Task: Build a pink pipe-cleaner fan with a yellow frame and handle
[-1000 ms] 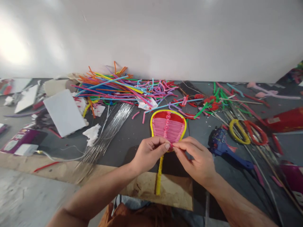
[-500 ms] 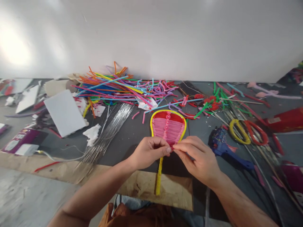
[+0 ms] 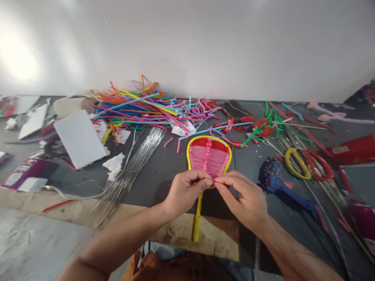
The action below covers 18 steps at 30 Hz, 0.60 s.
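A fan-shaped craft piece (image 3: 195,160) made of pipe cleaners lies in front of me, with a yellow outline, a red upper band and pink rows. Small pink coils run down its middle, and its yellow handle (image 3: 197,222) points toward me. Over its lower end, my left hand (image 3: 187,191) and my right hand (image 3: 244,197) meet fingertip to fingertip. Both are closed in a pinch on a small pink pipe cleaner piece (image 3: 213,180), mostly hidden by the fingers. My hands cover the bottom of the fan.
A pile of colourful pipe cleaners (image 3: 131,107) lies at the back. Left are thin metal wires (image 3: 137,156) and a white box-like block (image 3: 80,138). To the right lie a blue glue gun (image 3: 281,189), scissors with yellow and orange handles (image 3: 297,163), and green and red pieces (image 3: 260,128).
My fingertips have drawn closer together around the pink piece, and less of it shows. My right hand has shifted slightly left. The fan lies almost as before.
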Each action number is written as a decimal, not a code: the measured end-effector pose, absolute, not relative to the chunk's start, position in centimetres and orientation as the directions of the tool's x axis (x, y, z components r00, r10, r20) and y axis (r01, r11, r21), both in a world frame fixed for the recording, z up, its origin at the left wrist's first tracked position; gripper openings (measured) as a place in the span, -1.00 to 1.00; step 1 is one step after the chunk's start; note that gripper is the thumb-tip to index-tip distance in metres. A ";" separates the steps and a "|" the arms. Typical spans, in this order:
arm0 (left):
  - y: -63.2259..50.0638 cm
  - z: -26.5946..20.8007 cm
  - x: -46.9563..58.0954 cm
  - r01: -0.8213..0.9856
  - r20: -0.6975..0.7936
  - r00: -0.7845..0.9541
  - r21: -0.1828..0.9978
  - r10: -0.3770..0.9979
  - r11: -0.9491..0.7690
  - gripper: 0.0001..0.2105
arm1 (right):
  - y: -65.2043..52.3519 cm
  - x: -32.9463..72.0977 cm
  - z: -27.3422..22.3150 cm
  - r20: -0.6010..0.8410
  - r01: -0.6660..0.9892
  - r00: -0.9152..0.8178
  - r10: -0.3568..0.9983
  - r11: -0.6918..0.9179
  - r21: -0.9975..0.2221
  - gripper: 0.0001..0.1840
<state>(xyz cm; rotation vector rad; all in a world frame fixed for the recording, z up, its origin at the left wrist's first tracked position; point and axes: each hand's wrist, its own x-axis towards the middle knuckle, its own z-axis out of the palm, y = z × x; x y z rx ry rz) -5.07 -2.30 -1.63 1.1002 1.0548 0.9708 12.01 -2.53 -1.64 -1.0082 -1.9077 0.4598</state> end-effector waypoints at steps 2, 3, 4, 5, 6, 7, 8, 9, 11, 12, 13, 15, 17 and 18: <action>-2.1 -1.5 -5.3 -0.038 -0.173 0.284 0.981 0.943 0.191 -0.74 | -2.3 12.3 -1.4 0.517 0.450 -0.275 0.811 0.584 -0.676 -0.88; -2.1 -1.5 -5.5 -0.016 -0.179 0.316 0.981 0.932 0.194 -0.74 | -2.2 12.5 -1.3 0.508 0.443 -0.302 0.807 0.590 -0.675 -0.88; -2.0 -1.4 -5.6 0.005 -0.185 0.343 0.981 0.921 0.196 -0.73 | -2.1 12.6 -1.2 0.501 0.439 -0.332 0.800 0.600 -0.668 -0.88; -1.9 -1.3 -5.8 0.024 -0.195 0.369 0.979 0.909 0.201 -0.72 | -2.0 12.8 -1.2 0.493 0.438 -0.361 0.792 0.610 -0.660 -0.88; -1.8 -1.3 -5.9 0.035 -0.207 0.390 0.977 0.897 0.210 -0.72 | -2.0 12.9 -1.1 0.487 0.436 -0.386 0.783 0.620 -0.652 -0.87; -1.7 -1.2 -6.0 0.045 -0.224 0.408 0.973 0.885 0.225 -0.73 | -1.9 12.9 -1.2 0.484 0.434 -0.405 0.776 0.629 -0.645 -0.87; -1.6 -1.1 -6.1 0.052 -0.245 0.422 0.968 0.873 0.246 -0.74 | -1.9 13.0 -1.2 0.486 0.432 -0.418 0.768 0.638 -0.637 -0.87; -1.6 -1.0 -6.2 0.059 -0.265 0.435 0.962 0.861 0.266 -0.76 | -1.9 13.0 -1.2 0.491 0.429 -0.426 0.760 0.648 -0.630 -0.87; -1.4 -0.9 -6.3 0.063 -0.299 0.457 0.950 0.838 0.305 -0.77 | -2.0 12.9 -1.3 0.501 0.423 -0.437 0.747 0.663 -0.618 -0.87; -1.3 -0.8 -6.2 0.056 -0.310 0.462 0.945 0.831 0.321 -0.77 | -2.0 12.9 -1.3 0.506 0.424 -0.437 0.744 0.666 -0.613 -0.86; -1.3 -0.8 -6.2 0.040 -0.317 0.466 0.940 0.826 0.338 -0.76 | -2.0 12.8 -1.3 0.508 0.427 -0.434 0.744 0.666 -0.611 -0.86; -1.2 -0.9 -6.1 -0.007 -0.322 0.459 0.931 0.828 0.365 -0.74 | -2.1 12.8 -1.2 0.503 0.441 -0.417 0.757 0.652 -0.617 -0.85; -1.2 -1.0 -6.0 -0.032 -0.316 0.434 0.930 0.843 0.365 -0.72 | -2.1 12.8 -1.1 0.504 0.456 -0.392 0.770 0.638 -0.620 -0.85; -1.3 -1.0 -5.9 -0.034 -0.309 0.419 0.935 0.854 0.354 -0.71 | -2.1 12.8 -1.1 0.508 0.463 -0.383 0.772 0.636 -0.617 -0.86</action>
